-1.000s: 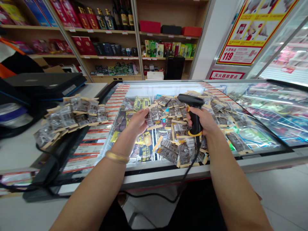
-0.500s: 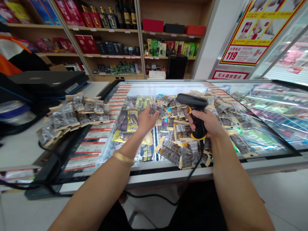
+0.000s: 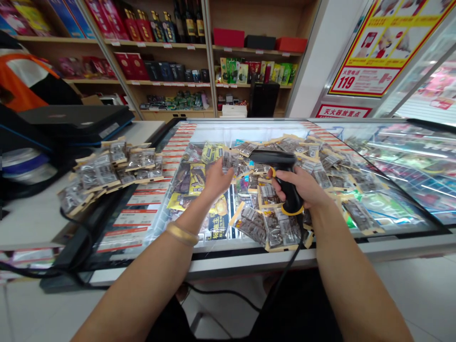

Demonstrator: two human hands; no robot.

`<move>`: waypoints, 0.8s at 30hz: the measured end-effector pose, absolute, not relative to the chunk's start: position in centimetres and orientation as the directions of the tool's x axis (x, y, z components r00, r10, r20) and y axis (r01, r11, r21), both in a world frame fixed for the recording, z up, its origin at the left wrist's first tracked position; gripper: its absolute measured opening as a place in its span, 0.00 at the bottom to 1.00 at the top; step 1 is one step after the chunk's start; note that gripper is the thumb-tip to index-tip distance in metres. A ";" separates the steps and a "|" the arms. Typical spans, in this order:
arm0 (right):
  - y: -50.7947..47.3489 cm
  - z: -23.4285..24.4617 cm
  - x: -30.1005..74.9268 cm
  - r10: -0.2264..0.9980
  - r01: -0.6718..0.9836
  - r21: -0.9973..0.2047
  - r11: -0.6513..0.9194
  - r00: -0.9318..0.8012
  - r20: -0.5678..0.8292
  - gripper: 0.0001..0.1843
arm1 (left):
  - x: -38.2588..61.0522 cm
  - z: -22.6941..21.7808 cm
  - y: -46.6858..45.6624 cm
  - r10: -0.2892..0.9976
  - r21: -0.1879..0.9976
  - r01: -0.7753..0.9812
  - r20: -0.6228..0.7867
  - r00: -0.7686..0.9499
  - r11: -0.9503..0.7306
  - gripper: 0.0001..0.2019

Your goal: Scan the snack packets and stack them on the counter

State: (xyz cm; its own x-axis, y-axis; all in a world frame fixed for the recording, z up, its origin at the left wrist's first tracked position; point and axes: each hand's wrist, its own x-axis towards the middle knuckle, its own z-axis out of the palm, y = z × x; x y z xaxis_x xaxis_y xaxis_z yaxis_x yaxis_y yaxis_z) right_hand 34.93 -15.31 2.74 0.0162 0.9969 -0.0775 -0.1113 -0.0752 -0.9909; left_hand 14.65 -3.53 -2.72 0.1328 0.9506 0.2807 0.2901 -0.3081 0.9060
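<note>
My left hand (image 3: pixel 218 179) pinches a small clear snack packet (image 3: pixel 229 160) with dark contents and a printed label, holding it up over the glass freezer top. In my right hand (image 3: pixel 302 185) is a black and yellow barcode scanner (image 3: pixel 290 187), gripped by its handle, its head pointing left toward the packet. A gap separates the scanner head from the packet. Many similar packets (image 3: pixel 281 228) lie scattered over the glass under and around both hands. The scanner's black cable (image 3: pixel 292 259) hangs over the front edge.
More packets are piled (image 3: pixel 101 168) on the white counter at the left, beside a black machine (image 3: pixel 76 118). Yellow-wrapped goods (image 3: pixel 197 179) show through the freezer glass. Stocked shelves (image 3: pixel 160 85) stand behind. At the far left is a person in an orange and black top (image 3: pixel 21 80).
The scanner has moved left and slightly down, closer to the packet in my left hand. That packet is now raised a little and more upright.
</note>
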 end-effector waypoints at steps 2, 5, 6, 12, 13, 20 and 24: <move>-15.2 2.6 34.8 0.997 -0.112 -0.990 -0.080 0.011 -0.082 0.22 | 14.5 -2.5 -3.6 0.941 0.854 0.395 0.304 0.151 -0.340 0.13; -15.2 2.6 34.8 0.997 -0.123 -0.990 -0.075 0.016 -0.077 0.22 | 14.5 -2.1 -3.8 0.934 0.781 0.512 0.314 0.172 -0.357 0.13; -15.2 2.5 34.9 0.997 -0.124 -0.990 -0.074 0.015 -0.076 0.22 | 14.5 -2.0 -3.8 0.934 0.765 0.536 0.312 0.175 -0.357 0.13; -15.1 2.5 34.9 0.996 -0.147 -0.985 -0.087 0.005 -0.088 0.22 | 14.6 -1.9 -4.2 0.929 0.717 0.591 0.306 0.209 -0.369 0.14; -15.1 2.5 34.9 0.996 -0.150 -0.985 -0.088 0.006 -0.090 0.23 | 14.6 -1.9 -4.2 0.928 0.715 0.592 0.305 0.214 -0.371 0.14; -15.2 2.4 34.8 0.996 -0.159 -0.983 -0.092 -0.002 -0.093 0.23 | 14.7 -1.7 -4.3 0.934 0.732 0.580 0.287 0.214 -0.358 0.14; -15.2 2.4 34.9 0.996 -0.164 -0.983 -0.082 0.010 -0.084 0.23 | 14.8 -2.1 -4.2 0.927 0.747 0.550 0.313 0.206 -0.374 0.12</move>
State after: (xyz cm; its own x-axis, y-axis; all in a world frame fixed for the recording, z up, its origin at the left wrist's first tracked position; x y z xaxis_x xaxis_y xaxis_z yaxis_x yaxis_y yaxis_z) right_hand 34.93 -15.20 2.37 0.0099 0.9964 -0.0844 -0.1638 -0.0816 -0.9831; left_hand 14.76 -4.20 -2.12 0.2055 0.9272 0.3130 0.5500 -0.3740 0.7467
